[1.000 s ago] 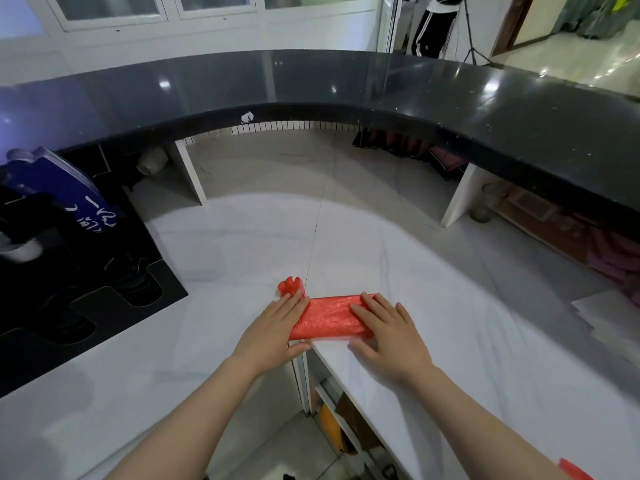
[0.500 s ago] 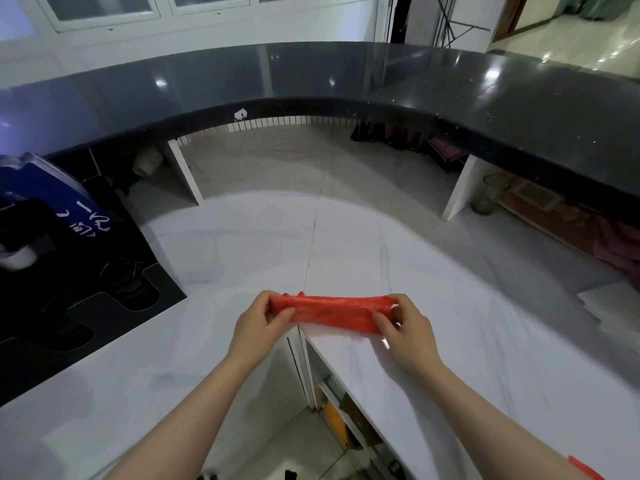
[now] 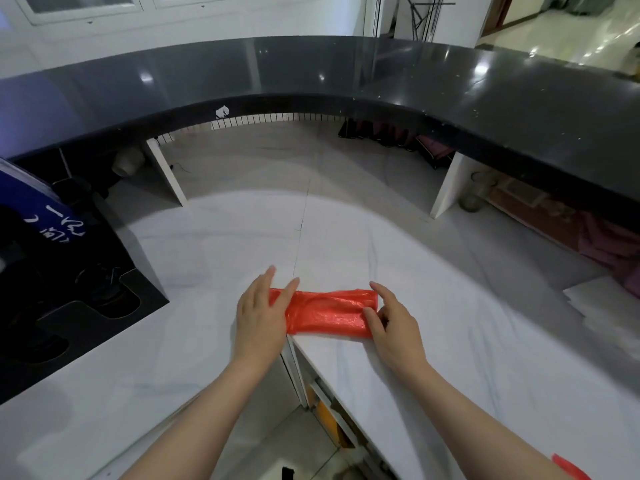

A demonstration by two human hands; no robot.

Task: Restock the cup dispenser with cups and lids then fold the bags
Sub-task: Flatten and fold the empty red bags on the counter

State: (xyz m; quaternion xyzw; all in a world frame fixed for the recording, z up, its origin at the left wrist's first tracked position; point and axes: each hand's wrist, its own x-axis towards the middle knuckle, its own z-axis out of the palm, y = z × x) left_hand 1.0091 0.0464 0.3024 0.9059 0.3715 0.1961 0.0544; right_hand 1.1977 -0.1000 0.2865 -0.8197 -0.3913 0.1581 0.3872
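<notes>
- Head view: a red bag, folded into a strip, is laid flat on the white counter, across the seam and close to the counter's near edge.
- The bag's left end is pressed down by the left hand, fingers straight and flat.
- The bag's right end is held by the right hand, fingers bent; whether the film is pinched or only pressed cannot be told.
- The thin plastic is judged springy: if either hand is lifted, the fold could open.
- If the bag is pushed nearer, it could slide off the near edge into the gap below.
- Uneven pressure could skew the next fold.
- A second red scrap is seen far right of the bag.
</notes>
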